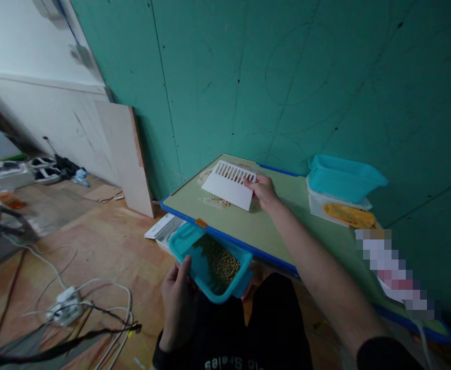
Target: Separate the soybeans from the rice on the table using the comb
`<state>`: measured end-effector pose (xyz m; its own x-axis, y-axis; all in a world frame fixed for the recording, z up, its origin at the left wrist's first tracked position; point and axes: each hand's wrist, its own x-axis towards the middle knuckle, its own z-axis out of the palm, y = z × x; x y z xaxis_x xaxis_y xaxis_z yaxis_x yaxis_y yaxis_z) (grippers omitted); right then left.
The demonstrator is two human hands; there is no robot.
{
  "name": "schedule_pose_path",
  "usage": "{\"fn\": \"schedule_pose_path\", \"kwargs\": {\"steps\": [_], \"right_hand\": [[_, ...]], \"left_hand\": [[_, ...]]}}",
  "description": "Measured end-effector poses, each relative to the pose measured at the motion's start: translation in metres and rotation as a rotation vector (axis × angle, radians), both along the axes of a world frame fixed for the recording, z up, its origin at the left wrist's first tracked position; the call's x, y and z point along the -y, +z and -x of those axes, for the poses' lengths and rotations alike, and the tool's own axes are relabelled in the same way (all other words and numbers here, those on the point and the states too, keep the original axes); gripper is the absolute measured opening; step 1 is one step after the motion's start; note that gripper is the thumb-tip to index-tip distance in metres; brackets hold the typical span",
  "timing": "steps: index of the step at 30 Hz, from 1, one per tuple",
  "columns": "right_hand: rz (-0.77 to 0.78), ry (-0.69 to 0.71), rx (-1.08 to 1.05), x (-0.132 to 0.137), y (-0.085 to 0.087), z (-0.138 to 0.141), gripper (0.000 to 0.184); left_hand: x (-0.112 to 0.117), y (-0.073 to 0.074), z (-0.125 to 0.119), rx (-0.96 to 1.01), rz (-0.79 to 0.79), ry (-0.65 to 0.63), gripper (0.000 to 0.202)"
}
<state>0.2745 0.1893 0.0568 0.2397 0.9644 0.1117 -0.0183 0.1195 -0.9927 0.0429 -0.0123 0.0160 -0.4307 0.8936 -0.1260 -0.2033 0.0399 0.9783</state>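
My right hand (264, 193) grips a white slotted plastic scraper (225, 187) by its right end, fingers closed on it. The scraper is tilted above the pale green tabletop (275, 226). Small piles of mixed grains (220, 202) lie under and around it, partly hidden. My left hand (177, 290) clasps the near left rim of a turquoise plastic bin (194, 267), thumb over the edge. The bin is just below the table's front edge, above my lap. Inside it are small green beans (213, 257) and paler soybeans (225, 270).
A second turquoise bin (344, 177) stands on a white box at the table's back right, near a yellow-orange item (351, 215). A green wall (210, 92) borders the table. White cables and a power strip (67, 306) lie on the floor at left. A board (127, 154) leans on the wall.
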Motion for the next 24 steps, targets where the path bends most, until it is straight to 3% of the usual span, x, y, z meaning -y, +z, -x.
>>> {"fn": "schedule_pose_path", "kwargs": {"steps": [9,19,24], "right_hand": [[0.012,0.02,0.034,0.001,-0.003,0.006,0.035],[0.016,0.012,0.031,0.002,-0.003,0.011,0.041],[0.01,0.062,0.03,0.005,-0.003,0.015,0.041]], "left_hand": [[-0.005,-0.02,0.001,0.189,0.056,-0.072,0.037],[0.001,-0.001,0.002,0.044,0.0,-0.067,0.027],[-0.001,-0.002,0.001,0.047,0.05,-0.054,0.024]]}}
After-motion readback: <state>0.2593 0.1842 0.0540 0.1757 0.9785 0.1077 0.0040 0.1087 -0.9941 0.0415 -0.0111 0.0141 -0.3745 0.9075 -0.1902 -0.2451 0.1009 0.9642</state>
